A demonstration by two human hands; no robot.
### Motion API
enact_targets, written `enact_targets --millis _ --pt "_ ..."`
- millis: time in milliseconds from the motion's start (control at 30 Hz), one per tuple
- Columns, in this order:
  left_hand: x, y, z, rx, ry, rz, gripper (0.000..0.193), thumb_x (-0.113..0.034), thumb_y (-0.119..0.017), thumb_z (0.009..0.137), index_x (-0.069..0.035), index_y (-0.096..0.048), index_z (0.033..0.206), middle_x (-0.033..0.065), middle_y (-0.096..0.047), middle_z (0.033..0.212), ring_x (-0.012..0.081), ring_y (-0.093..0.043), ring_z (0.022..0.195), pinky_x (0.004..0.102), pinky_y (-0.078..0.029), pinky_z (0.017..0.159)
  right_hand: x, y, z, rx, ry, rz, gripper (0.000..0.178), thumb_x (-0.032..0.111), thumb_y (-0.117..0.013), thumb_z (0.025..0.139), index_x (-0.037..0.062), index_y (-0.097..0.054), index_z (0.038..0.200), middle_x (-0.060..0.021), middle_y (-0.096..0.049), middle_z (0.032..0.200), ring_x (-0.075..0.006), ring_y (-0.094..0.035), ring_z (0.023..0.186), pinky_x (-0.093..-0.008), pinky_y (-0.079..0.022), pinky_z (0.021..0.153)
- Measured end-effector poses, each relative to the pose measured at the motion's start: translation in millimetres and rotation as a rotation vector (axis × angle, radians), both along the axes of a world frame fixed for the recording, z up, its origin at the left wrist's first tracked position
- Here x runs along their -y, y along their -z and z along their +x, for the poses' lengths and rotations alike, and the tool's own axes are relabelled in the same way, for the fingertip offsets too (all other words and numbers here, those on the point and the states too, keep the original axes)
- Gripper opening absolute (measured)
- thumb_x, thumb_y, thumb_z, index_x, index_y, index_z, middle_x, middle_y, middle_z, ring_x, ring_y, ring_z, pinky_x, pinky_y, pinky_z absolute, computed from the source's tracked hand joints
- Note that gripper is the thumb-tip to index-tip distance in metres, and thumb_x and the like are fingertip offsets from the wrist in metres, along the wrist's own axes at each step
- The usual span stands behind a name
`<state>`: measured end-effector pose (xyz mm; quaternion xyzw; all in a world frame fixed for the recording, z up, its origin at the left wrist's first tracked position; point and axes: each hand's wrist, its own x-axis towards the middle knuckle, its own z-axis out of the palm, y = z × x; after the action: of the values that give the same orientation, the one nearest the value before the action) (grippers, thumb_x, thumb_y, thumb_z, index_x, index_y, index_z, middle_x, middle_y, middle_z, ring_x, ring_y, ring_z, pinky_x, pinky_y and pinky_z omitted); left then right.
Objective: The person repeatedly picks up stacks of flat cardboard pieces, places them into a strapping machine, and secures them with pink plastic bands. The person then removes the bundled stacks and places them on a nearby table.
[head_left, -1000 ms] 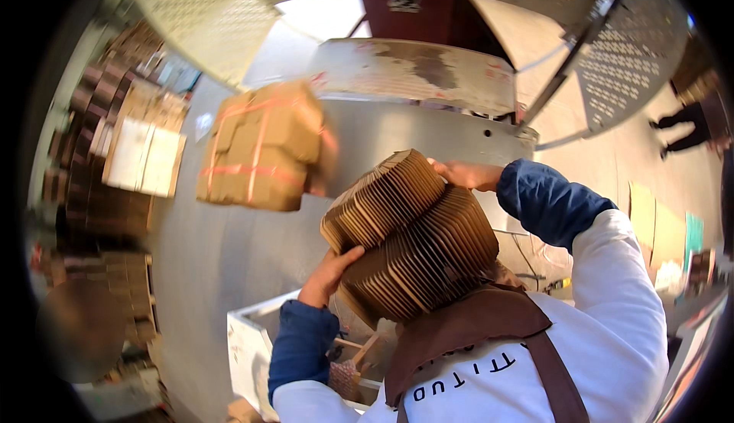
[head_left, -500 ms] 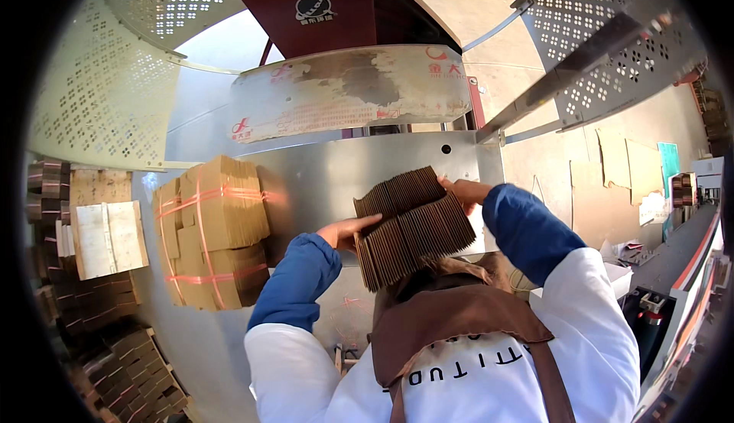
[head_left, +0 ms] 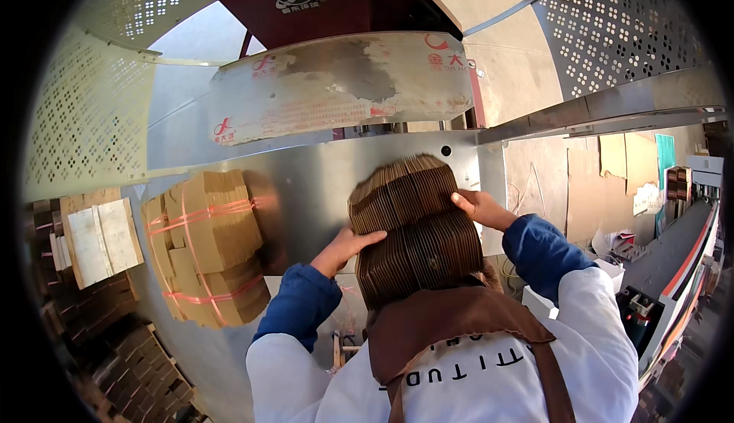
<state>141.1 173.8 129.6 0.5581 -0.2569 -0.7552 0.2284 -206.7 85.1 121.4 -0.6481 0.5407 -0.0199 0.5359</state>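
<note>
A thick stack of folded brown cardboard pieces [head_left: 417, 232] is held between my two hands, close to my chest. Its many thin edges face up. My left hand [head_left: 345, 249] grips the left side, thumb lying over the top edges. On the right side, my right hand [head_left: 483, 209] presses with its thumb near the upper corner; the fingers are partly hidden behind the stack. Under the stack's far part is a shiny metal table [head_left: 313, 175]. To the left stands a larger bundle of cardboard [head_left: 206, 232] tied with pink strapping.
Across the far side runs a stained metal panel [head_left: 344, 87] below a dark red machine housing [head_left: 306, 3]. A metal bar [head_left: 604, 110] extends at the right by a perforated guard [head_left: 619, 33]. More cardboard stacks [head_left: 145, 369] stand at the lower left.
The stack has turned more upright and come nearer to me, its top edges bowing outward. Both hands have shifted with it and still hold its sides. The metal bar appears swung lower.
</note>
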Motion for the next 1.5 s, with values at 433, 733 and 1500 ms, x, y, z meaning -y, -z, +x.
enact_targets --millis 433,733,1500 --pt "66 77 -146 0.803 -0.076 -0.893 0.110 -0.015 -0.092 0.060 -0.009 -0.029 0.150 0.0194 -0.041 0.143 0.0411 -0.044 0.129 0.0436 -0.049 0.101 36 74 -107 -0.064 -0.019 -0.253 0.090 0.052 -0.079 0.076 0.0051 -0.041 0.143 -0.0231 -0.051 0.139 -0.0430 -0.052 0.124 -0.0453 -0.045 0.101" --pt "49 94 -151 0.671 -0.218 -0.754 0.097 -0.008 -0.088 0.065 -0.009 -0.034 0.146 0.0165 -0.046 0.138 0.0389 -0.048 0.125 0.0461 -0.045 0.105 -44 61 -52 -0.051 0.669 -0.392 0.054 0.036 -0.071 0.089 0.0024 -0.048 0.125 -0.0228 -0.067 0.110 -0.0413 -0.064 0.104 -0.0433 -0.050 0.089" --pt "146 120 -139 0.792 -0.213 -0.918 0.098 -0.020 -0.088 0.068 -0.005 -0.033 0.147 0.0178 -0.043 0.137 0.0374 -0.042 0.128 0.0454 -0.042 0.106 56 99 -59 -0.079 0.455 -0.542 0.050 0.027 -0.067 0.091 -0.0007 -0.042 0.123 -0.0306 -0.065 0.095 -0.0499 -0.063 0.085 -0.0539 -0.051 0.073"
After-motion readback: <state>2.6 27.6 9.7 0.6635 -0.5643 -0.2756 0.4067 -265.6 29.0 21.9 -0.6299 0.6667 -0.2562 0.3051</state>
